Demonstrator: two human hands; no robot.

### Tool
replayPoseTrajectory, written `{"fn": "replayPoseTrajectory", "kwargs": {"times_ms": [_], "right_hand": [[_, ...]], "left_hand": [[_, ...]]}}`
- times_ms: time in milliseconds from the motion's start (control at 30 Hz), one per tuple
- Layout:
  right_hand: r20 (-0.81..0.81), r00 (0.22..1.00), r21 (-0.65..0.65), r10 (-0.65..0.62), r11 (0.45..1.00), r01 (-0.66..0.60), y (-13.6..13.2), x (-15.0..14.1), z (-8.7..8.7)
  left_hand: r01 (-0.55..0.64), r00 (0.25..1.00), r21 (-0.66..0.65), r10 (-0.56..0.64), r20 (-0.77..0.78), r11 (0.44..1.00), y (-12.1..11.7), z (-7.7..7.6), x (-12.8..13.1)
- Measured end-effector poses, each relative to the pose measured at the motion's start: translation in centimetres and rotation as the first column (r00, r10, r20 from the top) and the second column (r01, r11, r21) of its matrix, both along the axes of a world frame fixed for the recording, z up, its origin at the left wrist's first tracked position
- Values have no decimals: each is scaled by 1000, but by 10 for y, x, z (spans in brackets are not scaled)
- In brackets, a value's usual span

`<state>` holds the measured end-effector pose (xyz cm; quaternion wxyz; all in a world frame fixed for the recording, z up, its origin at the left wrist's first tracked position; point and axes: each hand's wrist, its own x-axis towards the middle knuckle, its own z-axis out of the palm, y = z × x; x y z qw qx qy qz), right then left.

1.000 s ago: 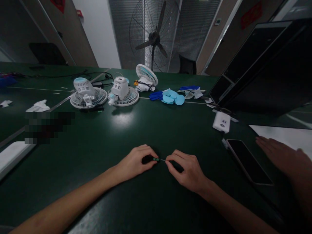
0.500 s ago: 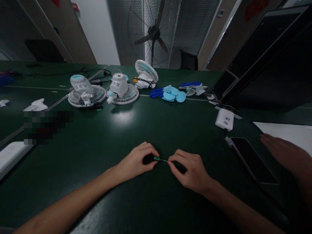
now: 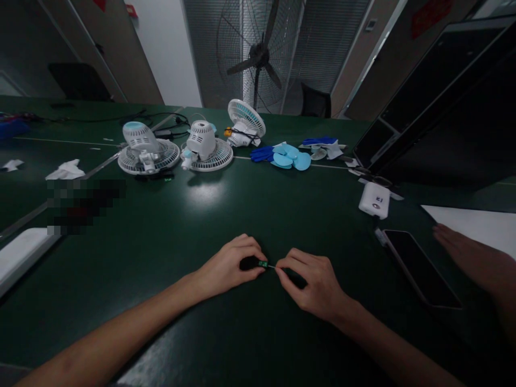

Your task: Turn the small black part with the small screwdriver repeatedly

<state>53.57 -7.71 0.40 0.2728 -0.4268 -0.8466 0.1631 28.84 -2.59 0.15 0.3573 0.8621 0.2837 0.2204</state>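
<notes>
Low over the dark green table, my left hand (image 3: 236,263) pinches a tiny green circuit board (image 3: 263,264) between thumb and fingertips. A thin light-coloured wire or pin (image 3: 271,266) sticks out from the board's right side. My right hand (image 3: 310,279) has its thumb and index finger closed on the other end of that thin piece, whose exact kind is too small to make out. Only a short gap separates the two hands' fingertips.
White desk fans (image 3: 201,142) lie partly dismantled at the back left, near light blue fan blades (image 3: 291,157) and blue gloves (image 3: 262,153). To the right are a phone (image 3: 421,269), a white power bank (image 3: 374,199) and another person's hand (image 3: 467,250). A black monitor-like panel (image 3: 443,107) stands behind.
My fingertips have drawn slightly closer together, so less of the thin piece shows between them. The whole view has shifted slightly. Both grips are kept.
</notes>
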Motion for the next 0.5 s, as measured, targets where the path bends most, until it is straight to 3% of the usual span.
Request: {"fn": "replayPoseTrajectory", "kwargs": {"times_ms": [133, 500], "right_hand": [[-54, 993, 17, 103, 995, -102, -5, -5, 2], [-63, 997, -6, 47, 999, -48, 0, 2, 0]], "left_hand": [[3, 1000, 10, -3, -3, 1000, -1, -1, 1], [41, 996, 67, -36, -78, 997, -10, 6, -8]]}}
